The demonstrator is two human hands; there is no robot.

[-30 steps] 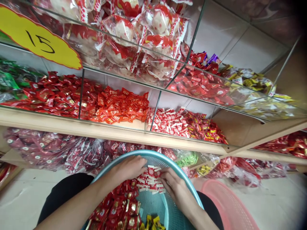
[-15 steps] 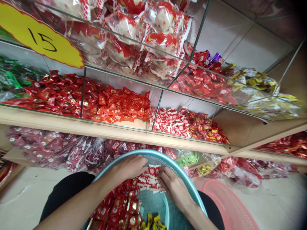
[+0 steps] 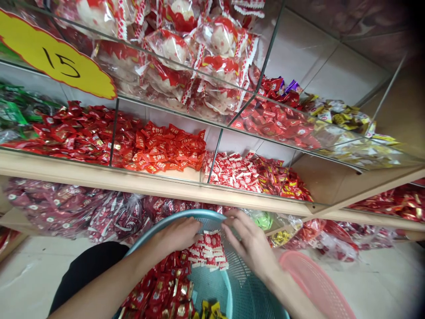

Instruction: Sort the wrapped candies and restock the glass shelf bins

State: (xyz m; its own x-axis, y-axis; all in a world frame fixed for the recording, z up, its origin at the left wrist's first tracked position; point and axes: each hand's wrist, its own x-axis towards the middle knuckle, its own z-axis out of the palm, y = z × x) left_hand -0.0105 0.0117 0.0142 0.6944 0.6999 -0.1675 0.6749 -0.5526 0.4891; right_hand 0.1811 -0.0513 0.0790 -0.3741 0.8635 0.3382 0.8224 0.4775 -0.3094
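A teal mesh basket sits between my knees. In its upper part lies a small stack of red-and-white wrapped candies. My left hand is at the left edge of that stack with its fingers curled down, and its fingertips are hidden. To the right of the stack, my right hand hovers near the basket's far rim, open with fingers apart. Dark red and gold wrapped candies fill the basket's left side. Yellow wrapped candies lie at the bottom, beside a curved inner teal rim.
A wooden shelf edge crosses ahead, with glass-divided bins holding red candies and red-and-white candies. Bagged candies lie below. A pink basket stands at right. A yellow price sign hangs upper left.
My right hand has lifted off the red-and-white candies and moved up and right, its fingers spreading. My left hand stays beside the stack, slightly lower. The view has shifted a little.
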